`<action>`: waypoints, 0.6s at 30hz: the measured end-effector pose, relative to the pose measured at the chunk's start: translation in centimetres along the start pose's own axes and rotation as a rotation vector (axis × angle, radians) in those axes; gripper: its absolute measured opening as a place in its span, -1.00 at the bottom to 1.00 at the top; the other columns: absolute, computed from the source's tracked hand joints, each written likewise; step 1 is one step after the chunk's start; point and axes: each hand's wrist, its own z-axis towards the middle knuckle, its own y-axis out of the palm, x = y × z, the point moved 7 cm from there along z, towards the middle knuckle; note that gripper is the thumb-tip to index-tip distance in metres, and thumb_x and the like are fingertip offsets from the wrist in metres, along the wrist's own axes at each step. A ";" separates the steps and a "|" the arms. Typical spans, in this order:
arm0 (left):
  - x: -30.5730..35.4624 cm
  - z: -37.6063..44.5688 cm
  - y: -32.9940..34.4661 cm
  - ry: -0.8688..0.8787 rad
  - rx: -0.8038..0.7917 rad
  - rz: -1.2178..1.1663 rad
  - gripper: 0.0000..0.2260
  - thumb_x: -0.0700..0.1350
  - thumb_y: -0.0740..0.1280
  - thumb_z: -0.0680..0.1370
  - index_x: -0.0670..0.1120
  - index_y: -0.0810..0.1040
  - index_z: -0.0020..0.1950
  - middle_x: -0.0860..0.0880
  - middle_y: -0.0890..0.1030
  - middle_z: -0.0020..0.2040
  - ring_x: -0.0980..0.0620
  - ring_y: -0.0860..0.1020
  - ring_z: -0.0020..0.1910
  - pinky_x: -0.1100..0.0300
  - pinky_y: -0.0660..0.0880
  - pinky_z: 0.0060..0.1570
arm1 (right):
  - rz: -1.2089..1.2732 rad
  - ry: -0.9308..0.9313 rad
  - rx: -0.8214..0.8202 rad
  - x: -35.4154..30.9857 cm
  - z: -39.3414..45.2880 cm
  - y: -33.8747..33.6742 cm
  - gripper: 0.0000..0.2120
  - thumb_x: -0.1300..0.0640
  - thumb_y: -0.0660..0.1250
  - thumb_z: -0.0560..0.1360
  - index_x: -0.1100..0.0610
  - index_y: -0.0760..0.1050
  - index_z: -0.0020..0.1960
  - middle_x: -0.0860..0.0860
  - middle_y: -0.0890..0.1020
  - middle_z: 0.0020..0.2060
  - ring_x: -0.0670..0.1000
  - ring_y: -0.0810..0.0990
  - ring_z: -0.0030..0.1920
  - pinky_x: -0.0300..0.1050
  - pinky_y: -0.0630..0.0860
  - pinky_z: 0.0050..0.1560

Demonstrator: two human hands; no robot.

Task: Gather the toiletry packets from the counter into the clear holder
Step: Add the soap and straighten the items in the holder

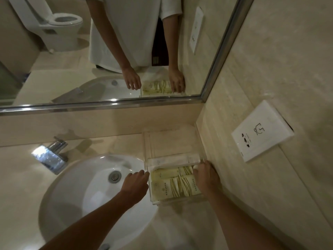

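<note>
At the counter's far right corner, tight against the side wall, sits the clear holder [150, 188], and the toiletry packets [175, 184] are inside it, pale yellow sachets lying flat and overlapping across its front section. A white packet [173, 160] lies crosswise just behind them, still within the clear walls. The right hand [207, 177] is down over the holder's right side, fingers curled onto the packets there; whether its grip is clamped on one or merely pressing on top, I cannot tell, the fingertips are tucked under. The left hand [136, 184] hovers at the holder's left wall, fingers loosely spread, grip apart and holding nothing, knuckles just beside the clear edge. Left of the holder, the white basin [81, 186] is sunk into the counter [27, 177], its drain near the left hand. The chrome tap [51, 155] stands at the counter's back edge. Above, the mirror [54, 51] reflects both hands and the packets. On the right wall, a white socket plate [261, 131].
</note>
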 end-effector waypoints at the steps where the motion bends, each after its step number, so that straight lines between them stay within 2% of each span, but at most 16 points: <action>1: 0.1 0.0 0.1 0.002 0.000 -0.004 -0.83 -0.23 0.16 0.49 -0.15 0.44 0.06 -0.11 0.56 0.00 -0.12 0.56 -0.09 0.10 0.33 -0.14 | -0.014 -0.016 -0.010 -0.1 -0.1 0.1 -0.74 0.00 0.25 0.56 0.11 0.49 0.17 0.05 0.54 0.13 0.05 0.58 0.08 -0.12 0.53 -0.01; 5: 0.6 0.0 0.2 0.009 0.009 -0.025 -0.81 -0.23 0.17 0.51 -0.15 0.44 0.10 -0.11 0.57 0.02 -0.11 0.57 -0.10 0.07 0.42 -0.08 | -0.076 -0.024 -0.038 -0.3 -0.5 -0.1 -0.77 -0.01 0.20 0.59 0.08 0.49 0.16 0.04 0.58 0.09 0.04 0.59 0.04 -0.12 0.53 -0.07; 9: 0.9 -0.1 0.2 0.008 -0.001 -0.026 -0.80 -0.23 0.16 0.51 -0.14 0.43 0.11 -0.10 0.56 0.02 -0.09 0.56 -0.10 0.11 0.38 -0.10 | -0.132 0.018 -0.046 -0.5 -0.6 -0.3 -0.79 0.00 0.19 0.59 0.07 0.54 0.07 0.04 0.64 -0.02 0.04 0.62 0.00 -0.11 0.53 -0.12; 15: 1.1 -0.1 0.2 0.029 -0.006 -0.012 -0.82 -0.21 0.16 0.52 -0.14 0.43 0.10 -0.11 0.57 0.04 -0.10 0.55 -0.09 0.09 0.40 -0.10 | -0.069 0.001 -0.020 -0.6 -0.9 -0.3 -0.77 0.01 0.19 0.59 0.07 0.49 0.16 0.05 0.63 0.05 0.07 0.60 0.06 -0.05 0.53 -0.02; 18: 1.7 0.0 0.5 0.114 0.039 -0.049 -0.75 -0.05 0.22 0.56 -0.12 0.42 0.19 -0.08 0.53 0.14 -0.05 0.50 0.03 0.10 0.42 0.01 | -0.122 -0.052 0.014 -0.6 -1.6 0.0 -0.69 -0.07 0.23 0.54 0.07 0.50 0.18 0.07 0.58 0.20 0.10 0.61 0.05 -0.02 0.54 -0.03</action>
